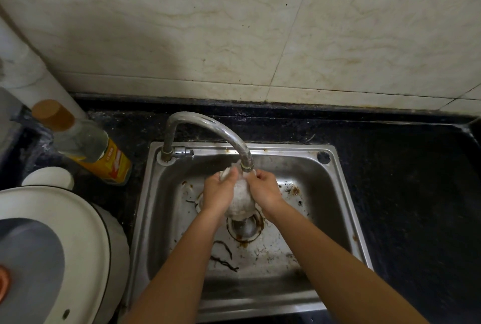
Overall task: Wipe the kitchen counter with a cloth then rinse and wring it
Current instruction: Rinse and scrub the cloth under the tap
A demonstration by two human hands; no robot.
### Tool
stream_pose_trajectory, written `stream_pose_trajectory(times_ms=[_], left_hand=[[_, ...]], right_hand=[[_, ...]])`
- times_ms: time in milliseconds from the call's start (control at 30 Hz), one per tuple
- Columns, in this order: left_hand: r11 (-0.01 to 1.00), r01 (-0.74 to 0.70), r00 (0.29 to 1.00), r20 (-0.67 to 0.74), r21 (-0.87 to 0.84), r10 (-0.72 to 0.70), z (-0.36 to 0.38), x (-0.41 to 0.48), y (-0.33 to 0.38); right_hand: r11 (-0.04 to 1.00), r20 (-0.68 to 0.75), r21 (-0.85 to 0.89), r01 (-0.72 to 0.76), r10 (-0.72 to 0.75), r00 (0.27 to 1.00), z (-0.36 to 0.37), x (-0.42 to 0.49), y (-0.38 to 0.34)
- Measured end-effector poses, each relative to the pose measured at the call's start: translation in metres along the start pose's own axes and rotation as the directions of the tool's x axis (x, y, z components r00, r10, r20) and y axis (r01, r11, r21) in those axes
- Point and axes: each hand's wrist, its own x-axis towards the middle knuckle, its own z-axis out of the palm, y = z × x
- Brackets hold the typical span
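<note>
You had both hands in the sink [320,193], right under the faucet [208,126]. The cloth [240,202], pale and bunched into a wet-looking lump, hung directly below the faucet's outlet, and its top edge reached up almost to the outlet itself. Your left hand [217,192] was on the faucet's left side, with its fingers curled round the upper left part of the cloth. Your right hand [264,189] was just right of the outlet, and its fingers and thumb were closed in a pinch on the cloth's upper right edge. The two hands were close together, with the cloth between them. I could not tell whether water was coming out of the faucet.

The drain [244,227] lay below the outlet, a little nearer to you, and the cloth's lower end hung just over it. Dark strands of debris [223,261] lay on the sink floor nearer to you than the faucet. Left of the faucet's base stood a clear bottle [91,149] with a brown cap and a yellow label. Further left and nearer to you sat a white round lid [65,232]. The black counter [416,193] stretched away to the faucet's right, and the pale tiled wall [234,24] rose behind it.
</note>
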Motion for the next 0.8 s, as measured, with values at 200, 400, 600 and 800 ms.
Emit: stream_pose_trajectory(times_ms=[200, 400, 600, 800], left_hand=[[0.998, 0.061, 0.998, -0.034, -0.024, -0.062, 0.0, -0.002, -0.003], [0.992, 0.083, 0.995, 0.063, -0.09, -0.077, -0.008, -0.003, -0.002], [0.986, 0.102, 0.988, 0.125, -0.129, -0.085, -0.016, -0.002, -0.001], [0.989, 0.11, 0.984, 0.153, -0.1, -0.094, -0.018, -0.001, -0.004]], right_hand=[[0.979, 0.214, 0.2, -0.043, -0.001, 0.977, -0.013, 0.003, 0.0], [0.952, 0.259, 0.297, -0.077, -0.003, 0.966, -0.022, 0.002, -0.004], [0.966, 0.229, 0.252, -0.052, -0.008, 0.973, -0.024, -0.001, 0.0], [0.979, 0.223, 0.08, 0.185, -0.199, 0.954, -0.02, -0.007, -0.002]])
